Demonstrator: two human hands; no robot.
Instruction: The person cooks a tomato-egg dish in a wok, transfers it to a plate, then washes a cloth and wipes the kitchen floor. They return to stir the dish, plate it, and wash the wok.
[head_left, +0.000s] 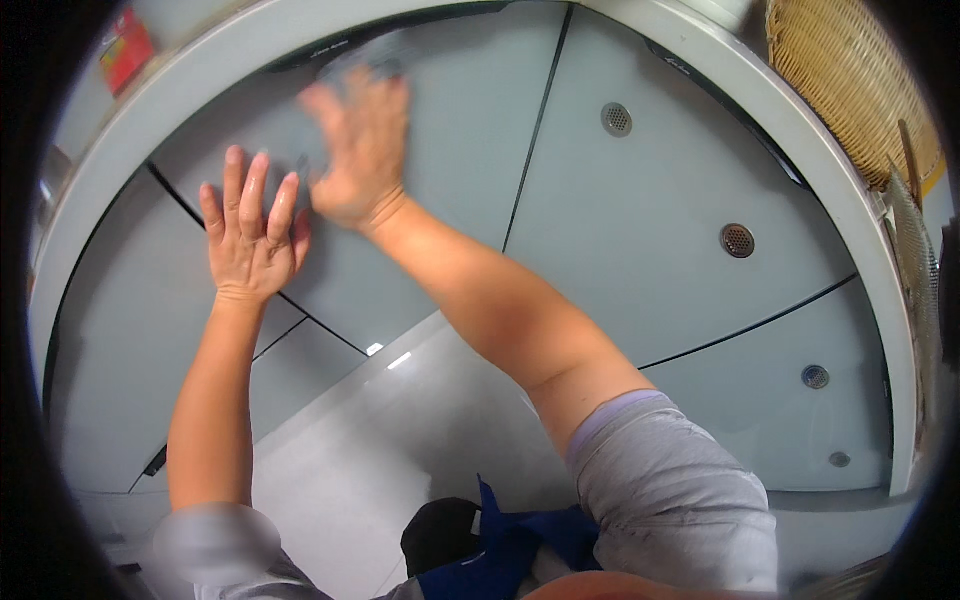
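My right hand (364, 154) is blurred and lies over a grey cabinet door (465, 135), below its dark top edge. A blurred pale grey-blue cloth (367, 56) shows past its fingertips and beside the thumb, pressed under the hand against the panel. To the left, my left hand (255, 240) is spread with its back towards me and its fingers pointing up. It looks wet and holds nothing. It is in front of the seam between two door panels; whether it touches them I cannot tell.
A pale countertop edge (757, 71) curves above the doors. A wicker basket (840, 82) and a red packet (126, 52) stand on it. Round vents (616, 120) dot the doors at the right. Glossy light floor tiles (352, 480) lie below, near a dark shoe (439, 536).
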